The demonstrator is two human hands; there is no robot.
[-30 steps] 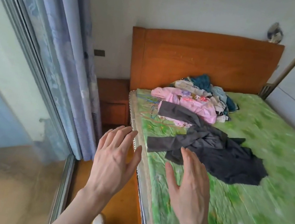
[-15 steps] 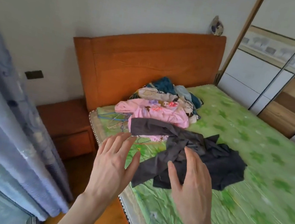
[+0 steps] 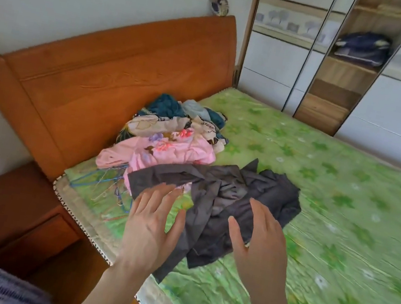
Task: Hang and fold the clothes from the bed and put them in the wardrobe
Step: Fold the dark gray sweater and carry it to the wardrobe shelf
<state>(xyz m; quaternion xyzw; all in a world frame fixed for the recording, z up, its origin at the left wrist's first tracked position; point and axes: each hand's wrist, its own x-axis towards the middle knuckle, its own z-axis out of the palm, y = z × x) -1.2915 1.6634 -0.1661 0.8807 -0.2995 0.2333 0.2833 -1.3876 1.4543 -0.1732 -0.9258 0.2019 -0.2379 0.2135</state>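
Your left hand [image 3: 151,226] and right hand [image 3: 260,245]: fingers spread, grasping nothing, above the dark grey garment [image 3: 225,204] | garment crumpled on the bed [image 3: 345,204] beside the clothes pile [image 3: 175,134] | wardrobe [image 3: 341,77] beyond.

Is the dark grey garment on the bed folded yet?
No. The dark grey garment lies crumpled and twisted on the bed, both hands open above it.

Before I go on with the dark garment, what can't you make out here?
- Head view: dark garment, crumpled; type unclear.
- Pile behind the pink garment: items overlap, count unclear.
- Hangers: tangled, partly under clothes.
- Wardrobe: cut off at top.
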